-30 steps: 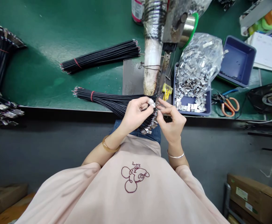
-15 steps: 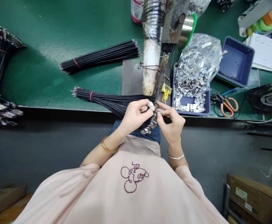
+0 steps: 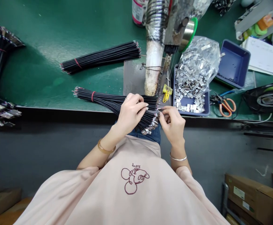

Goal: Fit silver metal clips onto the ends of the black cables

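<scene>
A red-banded bundle of black cables (image 3: 103, 97) lies along the table's front edge, its right ends fanned out and hanging over the edge. Small metal connectors (image 3: 148, 130) cap several of those ends. My left hand (image 3: 131, 113) rests over the bundle, thumb and fingers closed on a black cable. To its right, my right hand (image 3: 174, 123) is closed in a pinch at the cable tips; whatever is between thumb and forefinger is too small to make out. Just above the hands are the soldering iron (image 3: 166, 64) in its mount and a wrapped white tube (image 3: 153, 72).
Right of the iron, a blue tray (image 3: 207, 106) holds loose metal shells and a plastic bag (image 3: 202, 56) of them. Orange-handled pliers (image 3: 227, 107), a small fan (image 3: 270, 99) and another blue tray (image 3: 235, 59) lie beyond. A second cable bundle (image 3: 101, 57) lies behind.
My left hand has drawn back left from the connector ends and turned more palm-down over the bundle. My right hand stays close to the tips, its fingers now more closed.
</scene>
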A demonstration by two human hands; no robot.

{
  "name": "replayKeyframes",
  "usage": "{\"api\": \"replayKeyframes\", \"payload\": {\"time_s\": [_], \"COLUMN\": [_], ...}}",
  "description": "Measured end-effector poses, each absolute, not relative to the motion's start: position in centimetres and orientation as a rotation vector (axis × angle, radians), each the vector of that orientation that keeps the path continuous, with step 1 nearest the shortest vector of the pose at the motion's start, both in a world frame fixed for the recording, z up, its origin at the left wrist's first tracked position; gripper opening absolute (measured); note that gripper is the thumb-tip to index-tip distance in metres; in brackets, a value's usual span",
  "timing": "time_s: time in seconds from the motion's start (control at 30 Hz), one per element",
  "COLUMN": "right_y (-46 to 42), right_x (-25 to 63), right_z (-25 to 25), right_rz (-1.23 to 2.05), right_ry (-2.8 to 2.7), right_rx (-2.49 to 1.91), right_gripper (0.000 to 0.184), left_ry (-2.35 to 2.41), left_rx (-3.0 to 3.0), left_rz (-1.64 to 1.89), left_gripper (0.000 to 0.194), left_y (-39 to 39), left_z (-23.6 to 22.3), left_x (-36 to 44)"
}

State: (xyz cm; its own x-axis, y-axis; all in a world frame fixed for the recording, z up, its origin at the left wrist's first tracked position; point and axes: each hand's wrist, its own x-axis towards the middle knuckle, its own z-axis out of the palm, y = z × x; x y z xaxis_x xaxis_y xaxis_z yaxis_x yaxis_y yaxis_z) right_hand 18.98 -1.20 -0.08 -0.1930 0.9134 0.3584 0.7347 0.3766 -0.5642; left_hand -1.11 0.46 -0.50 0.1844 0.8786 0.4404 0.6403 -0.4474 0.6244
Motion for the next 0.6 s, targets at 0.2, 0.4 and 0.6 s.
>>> {"api": "replayKeyframes", "payload": {"time_s": [0.2, 0.4, 0.6], "right_y": [-1.6, -2.8, -1.7], "right_x": [19.1, 18.5, 18.6], "right_z": [0.2, 0.3, 0.8], "right_rz": [0.453, 0.536, 0.379], "right_ry": [-2.084, -2.206, -2.044], "right_rx": [-1.424, -1.299, -1.480], "right_gripper": [0.011, 0.012, 0.011], "left_ry": [1.504, 1.567, 1.546], "left_rx": [2.407, 2.418, 2.434], "left_rz": [0.840, 0.833, 0.835], "left_gripper": [0.016, 0.019, 0.019], "left_y": [2.1, 2.6, 2.6], "left_z": [-0.8, -0.8, -1.1], "left_x": [-1.3, -1.0, -1.1]}}
